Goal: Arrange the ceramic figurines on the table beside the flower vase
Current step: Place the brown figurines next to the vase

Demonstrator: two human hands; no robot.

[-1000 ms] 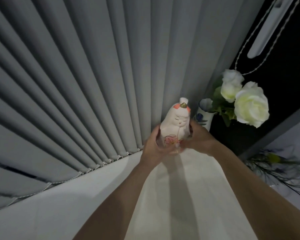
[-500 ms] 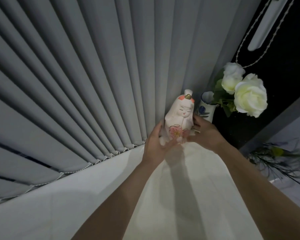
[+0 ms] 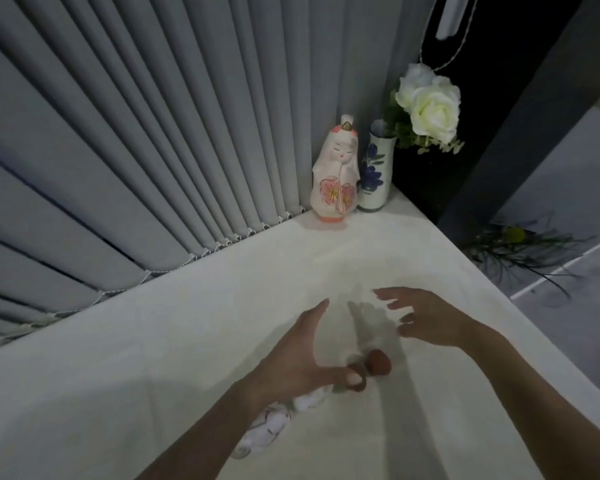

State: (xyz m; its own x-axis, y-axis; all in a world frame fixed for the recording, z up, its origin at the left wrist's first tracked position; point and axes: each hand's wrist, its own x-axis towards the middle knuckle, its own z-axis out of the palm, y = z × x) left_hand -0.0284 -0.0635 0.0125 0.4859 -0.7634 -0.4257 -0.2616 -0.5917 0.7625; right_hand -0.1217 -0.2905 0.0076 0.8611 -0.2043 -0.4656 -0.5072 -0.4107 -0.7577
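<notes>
Both hands have left the figurine (image 3: 335,174) and pulled back toward me; it now stands upright at the far corner of the tabletop (image 3: 153,358), just beside the flower vase (image 3: 374,168) and close to the grey blinds (image 3: 153,133). My left hand (image 3: 291,362) is spread wide, thumb by a second figurine (image 3: 326,393) lying on its side underneath. My right hand (image 3: 426,317) hovers with fingers splayed, holding nothing
</notes>
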